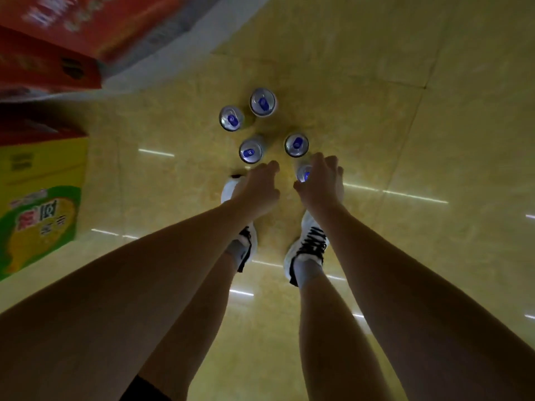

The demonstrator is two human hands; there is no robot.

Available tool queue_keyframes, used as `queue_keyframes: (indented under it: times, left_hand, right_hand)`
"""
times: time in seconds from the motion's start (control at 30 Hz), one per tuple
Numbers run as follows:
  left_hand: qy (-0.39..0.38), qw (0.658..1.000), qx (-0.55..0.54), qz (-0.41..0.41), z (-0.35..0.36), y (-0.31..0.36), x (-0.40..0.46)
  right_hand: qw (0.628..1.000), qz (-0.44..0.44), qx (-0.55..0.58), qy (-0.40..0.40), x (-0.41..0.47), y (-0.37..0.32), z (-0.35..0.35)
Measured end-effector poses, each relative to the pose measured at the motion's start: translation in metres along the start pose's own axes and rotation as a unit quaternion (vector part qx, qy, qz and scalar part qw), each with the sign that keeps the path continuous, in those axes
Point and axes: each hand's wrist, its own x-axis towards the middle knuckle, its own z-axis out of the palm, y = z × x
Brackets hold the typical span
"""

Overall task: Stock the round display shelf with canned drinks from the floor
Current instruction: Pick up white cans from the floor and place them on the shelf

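Observation:
Several silver cans with blue tabs stand upright on the yellow tiled floor (376,117), seen from straight above. The farthest can (263,102) has another can (231,118) to its left. Nearer me are a third can (250,151) and a fourth can (296,145). My right hand (321,183) reaches down with fingers curled around a fifth can (304,172), partly hidden under the hand. My left hand (256,188) reaches toward the third can, fingers loosely bent, holding nothing. The round display shelf is not in view.
My two feet in white shoes (307,247) stand just behind the cans. A yellow-green carton (40,204) sits at the left, red cartons (49,62) at the upper left on a pale ledge (185,44). Bare floor lies to the right.

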Motion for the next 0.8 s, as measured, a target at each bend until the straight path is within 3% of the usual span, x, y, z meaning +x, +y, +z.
queue_keyframes:
  times: [0.2, 0.4, 0.57, 0.8]
  left_hand:
    - [0.001, 0.996, 0.071, 0.056, 0.037, -0.030, 0.031]
    - [-0.020, 0.989, 0.116, 0.084, 0.031, -0.037, 0.010]
    - [-0.020, 0.994, 0.084, 0.068, -0.002, -0.020, -0.031]
    - [-0.015, 0.998, 0.024, 0.051, -0.063, 0.026, -0.106]
  right_hand:
    - [1.000, -0.001, 0.014, 0.011, 0.040, 0.017, 0.050]
    - [1.000, -0.014, 0.023, 0.006, 0.020, 0.018, 0.042]
    - [0.999, -0.026, 0.029, -0.025, -0.025, 0.008, -0.004]
    - [0.992, -0.076, 0.086, -0.052, -0.109, -0.036, -0.128]
